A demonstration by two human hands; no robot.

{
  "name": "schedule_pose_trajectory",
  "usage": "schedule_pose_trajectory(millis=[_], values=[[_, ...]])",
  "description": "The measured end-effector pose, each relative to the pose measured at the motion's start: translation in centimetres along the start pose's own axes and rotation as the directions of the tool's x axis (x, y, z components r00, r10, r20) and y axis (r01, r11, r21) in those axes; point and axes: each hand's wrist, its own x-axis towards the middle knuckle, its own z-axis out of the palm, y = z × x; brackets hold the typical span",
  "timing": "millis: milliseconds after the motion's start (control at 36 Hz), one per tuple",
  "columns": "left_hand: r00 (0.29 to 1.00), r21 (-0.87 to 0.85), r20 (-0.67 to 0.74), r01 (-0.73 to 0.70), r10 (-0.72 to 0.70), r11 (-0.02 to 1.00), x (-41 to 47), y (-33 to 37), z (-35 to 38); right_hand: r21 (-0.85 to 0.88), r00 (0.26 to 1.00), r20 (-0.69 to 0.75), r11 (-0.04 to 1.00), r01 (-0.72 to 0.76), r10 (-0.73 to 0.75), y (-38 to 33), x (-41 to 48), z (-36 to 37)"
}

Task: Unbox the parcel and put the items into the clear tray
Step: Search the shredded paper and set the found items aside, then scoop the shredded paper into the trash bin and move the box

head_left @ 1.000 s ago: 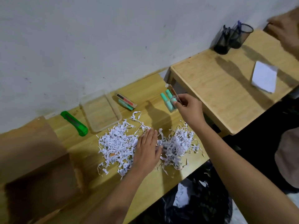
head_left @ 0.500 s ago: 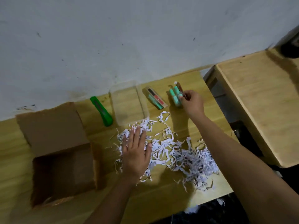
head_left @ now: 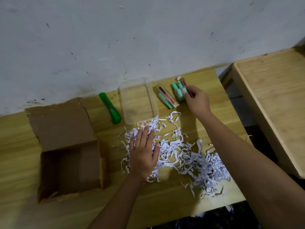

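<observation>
We logged the table (head_left: 165, 204) as light wood grain, smooth, low sheen. The box (head_left: 62, 129) was brown cardboard, matt, with fibrous torn edges. The filler (head_left: 189, 156) was thin white shredded paper, matt. The clear tray (head_left: 137, 103) was plastic, faintly glossy. The cutter (head_left: 109, 108) had a shiny green plastic shell. The left pack (head_left: 166, 96) and right pack (head_left: 179, 91) were teal plastic, probably under glossy film; too blurred for us to confirm. The wall (head_left: 132, 38) had matt, scuffed paint.

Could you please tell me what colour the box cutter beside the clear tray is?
The plastic box cutter is bright green; the head view shows it best.
</observation>
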Motion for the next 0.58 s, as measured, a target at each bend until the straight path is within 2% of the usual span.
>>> schedule_pose_trajectory(millis=[194, 361, 472, 583], values=[[0.998, -0.009, -0.032, -0.052, 0.052, 0.999, -0.1, -0.3, -1.2, -0.100, 0.995, 0.045, 0.991, 0.089, -0.084, 0.4, -5.7, -3.5], [0.999, 0.028, 0.040, 0.016, -0.017, 0.999, 0.2, -0.5, -2.3, -0.348, 0.995, 0.102, 0.936, 0.041, -0.006, 5.1, -11.3, -4.8], [0.994, 0.099, 0.104, -0.052, 0.041, 0.994, 0.2, -1.2, -2.3, -0.554, 0.997, 0.079, 0.832, 0.031, 0.016, 7.2, -15.1, -4.8], [0.976, 0.149, 0.205, -0.105, 0.073, 0.983, -0.1, -1.7, -1.8, -0.626, 0.990, 0.040, 0.775, -0.082, 0.137, 9.1, -17.6, -3.3]])
